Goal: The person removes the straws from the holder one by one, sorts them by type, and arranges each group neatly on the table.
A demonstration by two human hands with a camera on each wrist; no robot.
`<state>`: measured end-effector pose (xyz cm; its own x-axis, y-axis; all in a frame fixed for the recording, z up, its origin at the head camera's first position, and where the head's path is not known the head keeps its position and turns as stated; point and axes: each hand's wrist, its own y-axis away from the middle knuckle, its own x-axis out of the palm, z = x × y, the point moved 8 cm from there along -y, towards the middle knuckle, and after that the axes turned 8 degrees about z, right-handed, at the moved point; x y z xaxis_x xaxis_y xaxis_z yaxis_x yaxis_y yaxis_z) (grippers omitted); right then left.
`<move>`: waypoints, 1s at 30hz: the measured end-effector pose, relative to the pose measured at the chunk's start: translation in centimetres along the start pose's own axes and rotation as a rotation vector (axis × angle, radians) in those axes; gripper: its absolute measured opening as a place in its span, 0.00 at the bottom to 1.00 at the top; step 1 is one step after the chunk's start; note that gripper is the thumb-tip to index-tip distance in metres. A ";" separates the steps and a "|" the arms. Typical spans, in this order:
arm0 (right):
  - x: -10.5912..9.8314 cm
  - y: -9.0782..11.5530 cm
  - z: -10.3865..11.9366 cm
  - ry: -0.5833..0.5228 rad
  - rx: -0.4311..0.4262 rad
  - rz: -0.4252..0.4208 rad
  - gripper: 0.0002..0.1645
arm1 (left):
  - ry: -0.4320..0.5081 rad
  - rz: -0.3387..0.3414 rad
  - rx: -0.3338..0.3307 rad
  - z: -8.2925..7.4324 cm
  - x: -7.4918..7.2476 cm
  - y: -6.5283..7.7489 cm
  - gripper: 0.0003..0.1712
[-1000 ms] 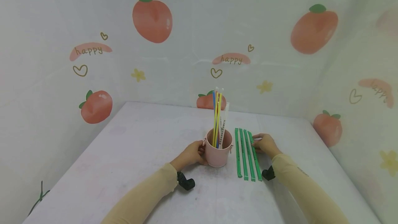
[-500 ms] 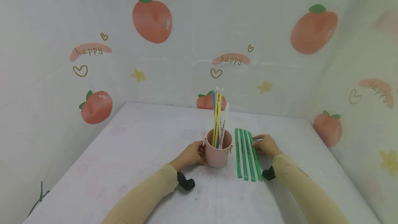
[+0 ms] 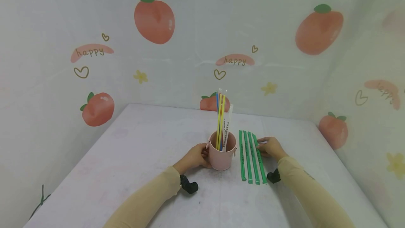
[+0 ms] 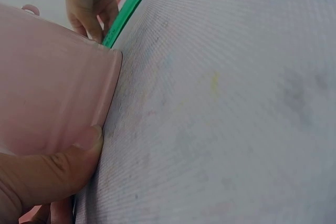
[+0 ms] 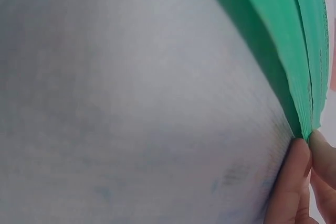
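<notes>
A small pink bucket (image 3: 220, 160) stands upright on the table, with several yellow, blue and white straws (image 3: 222, 117) rising out of it, some in printed wrappers. My left hand (image 3: 196, 155) holds the bucket's left side low down; in the left wrist view the thumb (image 4: 79, 153) lies along its base edge. To the right of the bucket, several green-wrapped straws (image 3: 249, 157) lie side by side. At the far part of the rightmost green-wrapped straw (image 3: 261, 164) is my right hand (image 3: 271, 148). In the right wrist view, thumb and finger (image 5: 289, 177) pinch its green wrapper (image 5: 273, 30).
The table (image 3: 152, 143) has a white cover and meets a white curtain (image 3: 190, 45) with fruit prints at the back and right. Black wrist cameras (image 3: 188, 184) sit on both wrists. A green tie (image 3: 41, 200) hangs at the left edge.
</notes>
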<state>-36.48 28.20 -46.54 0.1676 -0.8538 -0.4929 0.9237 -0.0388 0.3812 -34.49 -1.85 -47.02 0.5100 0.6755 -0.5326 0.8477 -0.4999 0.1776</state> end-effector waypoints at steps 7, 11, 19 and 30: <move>0.0 0.0 0.1 0.006 -0.009 0.004 0.27 | 0.002 0.002 0.000 0.0 0.0 0.0 0.36; -0.1 0.1 0.0 0.005 -0.005 0.002 0.27 | -0.016 0.004 0.016 -0.4 -0.1 0.3 0.35; -0.1 -0.1 -0.2 -0.013 0.018 -0.001 0.27 | 0.000 0.003 0.003 -0.2 0.0 0.2 0.35; -0.1 0.0 -0.2 -0.017 0.015 0.012 0.27 | -0.004 -0.003 -0.010 -0.2 0.0 0.2 0.36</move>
<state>-36.46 28.45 -46.66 0.1731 -0.8629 -0.4748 0.9164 -0.0355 0.3986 -34.30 -1.88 -46.85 0.5071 0.6746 -0.5365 0.8504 -0.4927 0.1843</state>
